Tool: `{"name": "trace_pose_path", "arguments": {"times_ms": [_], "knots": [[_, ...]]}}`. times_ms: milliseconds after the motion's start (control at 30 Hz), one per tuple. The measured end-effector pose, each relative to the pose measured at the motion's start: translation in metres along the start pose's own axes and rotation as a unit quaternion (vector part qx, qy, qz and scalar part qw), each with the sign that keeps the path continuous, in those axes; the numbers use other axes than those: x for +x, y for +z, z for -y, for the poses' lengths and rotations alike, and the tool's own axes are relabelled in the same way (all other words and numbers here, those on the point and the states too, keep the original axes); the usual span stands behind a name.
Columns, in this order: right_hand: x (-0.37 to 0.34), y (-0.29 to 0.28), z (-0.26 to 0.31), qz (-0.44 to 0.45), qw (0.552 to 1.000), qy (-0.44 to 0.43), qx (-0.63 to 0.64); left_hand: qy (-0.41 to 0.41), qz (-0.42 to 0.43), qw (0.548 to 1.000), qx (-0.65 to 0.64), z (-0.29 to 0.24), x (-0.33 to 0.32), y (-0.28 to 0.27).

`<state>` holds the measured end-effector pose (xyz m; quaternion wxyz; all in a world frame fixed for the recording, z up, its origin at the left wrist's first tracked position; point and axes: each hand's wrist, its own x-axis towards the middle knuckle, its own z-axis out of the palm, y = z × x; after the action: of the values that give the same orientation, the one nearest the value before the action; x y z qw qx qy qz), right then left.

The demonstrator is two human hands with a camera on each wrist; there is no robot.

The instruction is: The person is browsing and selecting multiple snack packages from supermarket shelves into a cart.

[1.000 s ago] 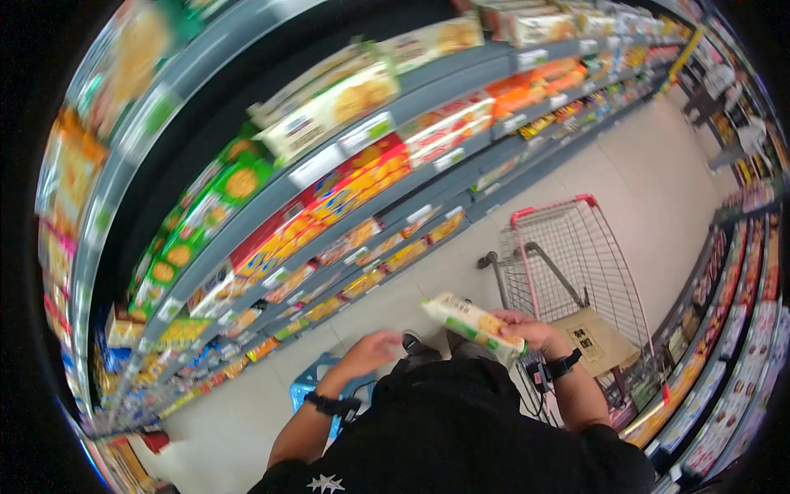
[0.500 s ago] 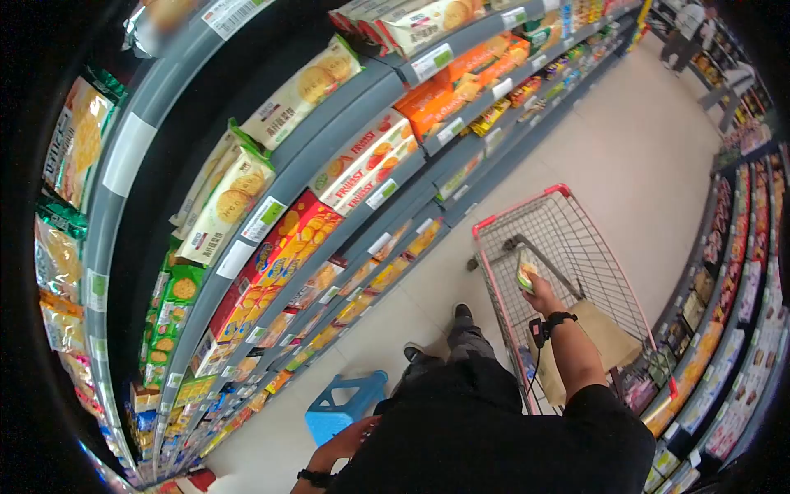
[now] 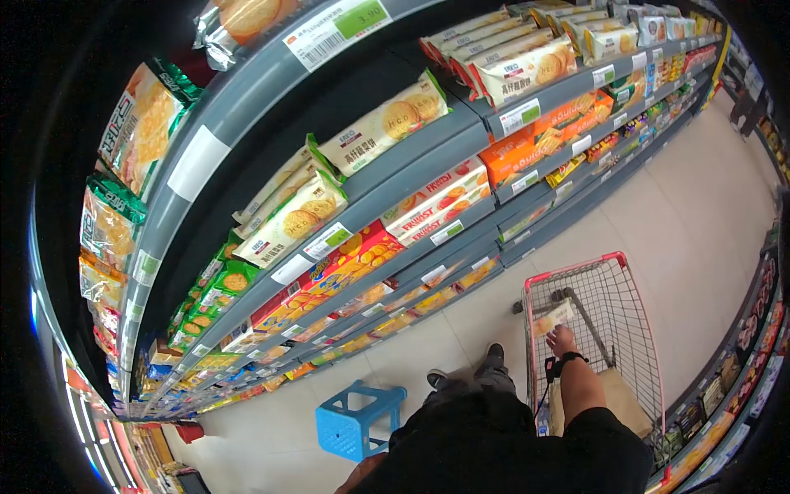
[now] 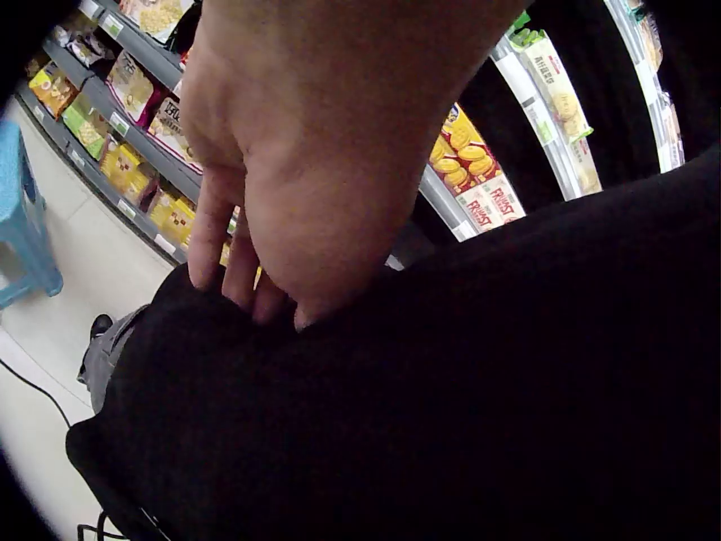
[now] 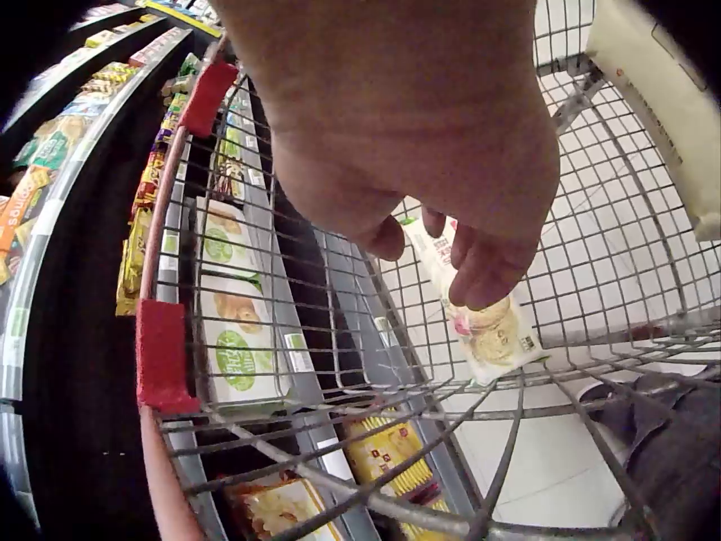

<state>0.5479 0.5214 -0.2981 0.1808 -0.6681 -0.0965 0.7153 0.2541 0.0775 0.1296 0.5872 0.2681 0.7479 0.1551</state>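
My right hand (image 3: pixel 563 339) reaches down inside the shopping cart (image 3: pixel 619 259). Below its fingers is a pale biscuit packet (image 3: pixel 553 319). In the right wrist view the thumb stands apart from the packet (image 5: pixel 491 335), while the other fingers of the hand (image 5: pixel 417 158) overlap its upper part; whether they touch it cannot be told. My left hand (image 4: pixel 304 169) hangs beside the black shirt (image 4: pixel 451 395), its fingers loosely bent and holding nothing. Only part of the left arm shows at the bottom of the head view.
Shelves of packaged biscuits (image 3: pixel 383 132) curve along the left and top. A blue stool (image 3: pixel 341 424) stands on the floor left of my feet. A brown paper bag (image 3: pixel 621 403) is in the cart's near end. More shelves (image 3: pixel 741 375) line the right side.
The right thumb and fingers, earlier round the packet, now lie loosely above it, lower in the cart. The left hand has dropped out of the head view. That view has shifted toward the shelves.
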Motion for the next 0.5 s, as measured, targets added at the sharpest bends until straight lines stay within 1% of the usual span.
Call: {"name": "trace_pose_path", "arguments": {"times_ms": [133, 167, 233, 300, 333, 400, 433, 500], "knots": [[-0.004, 0.001, 0.007, 0.014, 0.999, -0.013, -0.028, -0.006, -0.009, 1.000, 0.014, -0.019, 0.023, 0.003], [0.001, 0.001, 0.005, 0.035, 0.999, -0.017, -0.028, -0.009, -0.014, 1.000, 0.016, -0.013, 0.018, 0.007], [0.005, -0.009, 0.001, 0.033, 0.999, -0.027, -0.023, -0.013, -0.025, 0.999, 0.017, 0.006, 0.015, 0.010], [0.003, -0.006, 0.000, 0.027, 0.999, -0.027, -0.004, -0.021, -0.037, 0.999, 0.021, 0.023, 0.007, 0.007], [-0.007, -0.009, 0.003, 0.014, 0.999, -0.027, 0.012, -0.025, -0.039, 0.999, 0.021, 0.021, 0.011, 0.007], [-0.009, -0.014, 0.003, 0.019, 1.000, -0.012, -0.011, -0.032, -0.045, 0.998, 0.025, 0.024, 0.014, 0.008], [-0.005, -0.020, -0.001, 0.023, 1.000, -0.019, 0.000, -0.031, -0.050, 0.998, 0.021, 0.015, 0.009, 0.008], [0.000, -0.032, -0.012, 0.029, 0.999, -0.016, 0.010, 0.013, -0.045, 0.998, 0.034, -0.013, 0.000, -0.001]]}}
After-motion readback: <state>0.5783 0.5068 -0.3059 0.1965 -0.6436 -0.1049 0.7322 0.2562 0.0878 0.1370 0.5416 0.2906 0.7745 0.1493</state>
